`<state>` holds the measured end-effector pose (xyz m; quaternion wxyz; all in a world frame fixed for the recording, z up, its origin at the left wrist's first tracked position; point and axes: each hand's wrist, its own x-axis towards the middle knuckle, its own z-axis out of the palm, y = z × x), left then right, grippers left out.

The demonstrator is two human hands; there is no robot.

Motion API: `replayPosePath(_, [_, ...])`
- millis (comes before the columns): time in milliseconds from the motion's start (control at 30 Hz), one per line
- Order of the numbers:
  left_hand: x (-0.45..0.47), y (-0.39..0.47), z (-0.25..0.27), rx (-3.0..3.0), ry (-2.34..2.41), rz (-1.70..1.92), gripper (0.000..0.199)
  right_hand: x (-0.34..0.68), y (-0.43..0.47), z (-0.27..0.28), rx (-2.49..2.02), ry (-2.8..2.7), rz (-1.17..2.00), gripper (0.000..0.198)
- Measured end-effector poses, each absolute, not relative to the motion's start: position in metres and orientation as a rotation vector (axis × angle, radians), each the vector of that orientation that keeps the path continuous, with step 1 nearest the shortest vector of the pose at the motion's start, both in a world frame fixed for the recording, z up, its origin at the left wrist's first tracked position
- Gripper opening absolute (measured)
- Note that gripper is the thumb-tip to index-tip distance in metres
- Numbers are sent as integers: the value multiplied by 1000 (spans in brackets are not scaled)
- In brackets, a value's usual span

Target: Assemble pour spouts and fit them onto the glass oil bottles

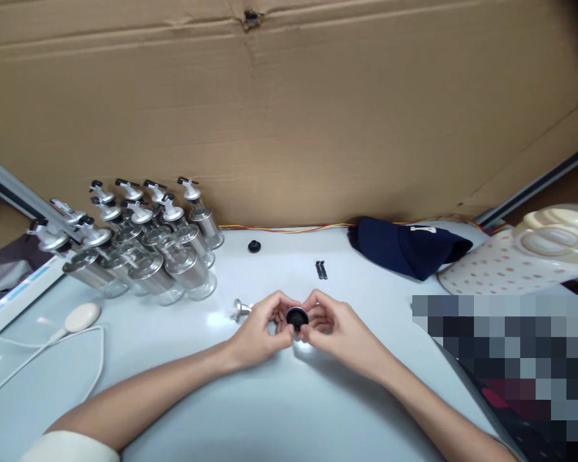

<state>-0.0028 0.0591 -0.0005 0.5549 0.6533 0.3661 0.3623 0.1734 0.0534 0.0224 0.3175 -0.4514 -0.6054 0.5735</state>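
Above the middle of the table, my left hand (272,324) and my right hand (325,321) pinch one bottle pourer (297,319) between their fingertips. Its round black rubber stopper faces me, with a thin silver rim around it; the rest of it is hidden behind the fingers. Just left of my left hand, a loose silver pourer top (241,310) lies on the table, partly covered by the hand. Farther back lie a small black rubber stopper (254,246) and two slim black levers (322,269) side by side.
Several glass bottles (192,266) with silver pourers crowd the back left. A white cable with a round charger (83,317) lies at left. A navy cap (399,247) and a dotted container (501,260) are at right. A cardboard wall (289,128) stands behind.
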Motion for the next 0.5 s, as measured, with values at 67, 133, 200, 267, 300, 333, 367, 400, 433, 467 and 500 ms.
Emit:
replayPosePath(67, [-3, 59, -1, 1560, 863, 834, 25, 173, 52, 24, -1199, -1626, 1490, 18])
replayPosePath(133, [-3, 58, -2, 1573, 866, 822, 26, 173, 52, 26, -1203, -1655, 1470, 17])
replayPosePath(200, [-3, 58, -3, 1595, 884, 824, 27, 173, 51, 28, -1205, -1673, 1446, 16])
replayPosePath(267, [-3, 57, -3, 1613, 901, 830, 27, 172, 51, 28, -1208, -1675, 1425, 15])
replayPosePath(300, [-3, 57, -3, 1621, 908, 832, 26, 172, 51, 27, -1210, -1671, 1421, 15])
replayPosePath(333, [-3, 57, -3, 1630, 913, 833, 26, 172, 51, 27, -1211, -1665, 1424, 15])
replayPosePath(367, [-3, 56, -3, 1641, 918, 832, 25, 173, 51, 25, -1212, -1656, 1431, 16])
replayPosePath(400, [-3, 56, -3, 1655, 923, 828, 24, 173, 51, 24, -1212, -1648, 1443, 17])
replayPosePath(433, [-3, 56, -3, 1671, 930, 823, 24, 173, 51, 23, -1211, -1640, 1455, 18])
replayPosePath(467, [-3, 56, -4, 1685, 936, 818, 24, 173, 51, 22, -1208, -1634, 1469, 19])
replayPosePath(500, [-3, 56, -4, 1694, 939, 815, 25, 174, 51, 21, -1204, -1627, 1481, 20])
